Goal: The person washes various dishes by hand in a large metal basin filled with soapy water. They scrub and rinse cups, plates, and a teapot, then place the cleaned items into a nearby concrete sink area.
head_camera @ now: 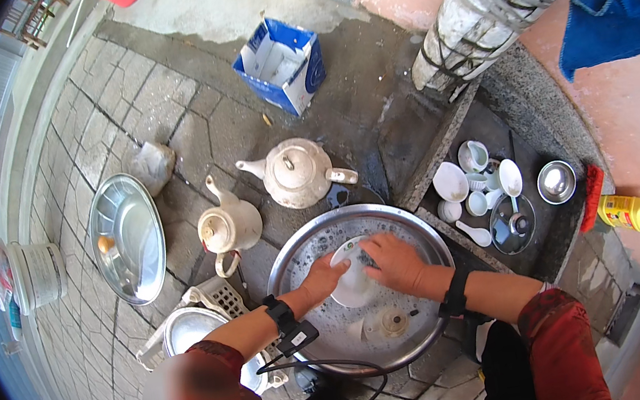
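Over a wide metal basin (311, 350) of sudsy water, I hold a white plate (352, 285) tilted. My left hand (323, 280) grips its left edge, thumb on the face. Across the plate's upper right lies my right hand (395, 264), fingers curled; whether it holds a cloth beneath is hidden. A small glass lid (393, 321) with a dark knob lies in the water nearer me. Beyond the basin stand a round teapot (297, 172) with its lid on and a taller spouted pot (229, 226).
At right, a stone trough (417, 185) holds white cups, bowls, spoons, a pan lid (512, 224) and a metal bowl (556, 182). A yellow bottle (626, 212) stands beyond its edge. Leftward are a metal tray (135, 227) and a plastic basket (219, 296). Farther off sits a blue carton (281, 66).
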Demonstrator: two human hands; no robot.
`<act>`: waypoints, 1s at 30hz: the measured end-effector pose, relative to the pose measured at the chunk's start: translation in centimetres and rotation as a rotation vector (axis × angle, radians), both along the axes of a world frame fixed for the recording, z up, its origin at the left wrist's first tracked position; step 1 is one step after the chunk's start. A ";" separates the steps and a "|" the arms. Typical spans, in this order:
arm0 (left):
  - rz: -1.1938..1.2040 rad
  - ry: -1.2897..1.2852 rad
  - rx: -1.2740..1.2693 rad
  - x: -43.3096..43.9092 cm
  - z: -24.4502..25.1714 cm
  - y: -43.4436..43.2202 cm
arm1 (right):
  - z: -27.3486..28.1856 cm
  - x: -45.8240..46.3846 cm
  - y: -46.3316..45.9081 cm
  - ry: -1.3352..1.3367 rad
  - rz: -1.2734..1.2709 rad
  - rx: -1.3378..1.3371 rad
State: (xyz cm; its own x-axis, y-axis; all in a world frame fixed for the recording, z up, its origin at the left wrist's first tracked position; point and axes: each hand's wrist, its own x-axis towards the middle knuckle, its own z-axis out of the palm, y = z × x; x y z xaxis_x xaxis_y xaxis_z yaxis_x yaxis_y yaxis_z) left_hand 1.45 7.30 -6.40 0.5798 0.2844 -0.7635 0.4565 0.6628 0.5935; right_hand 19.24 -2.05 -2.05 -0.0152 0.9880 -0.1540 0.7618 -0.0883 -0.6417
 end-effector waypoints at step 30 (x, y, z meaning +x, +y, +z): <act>-0.114 0.033 0.143 0.2 -3.4 1.8 | 5.7 3.4 -45.5 -0.445 -0.564 -1.537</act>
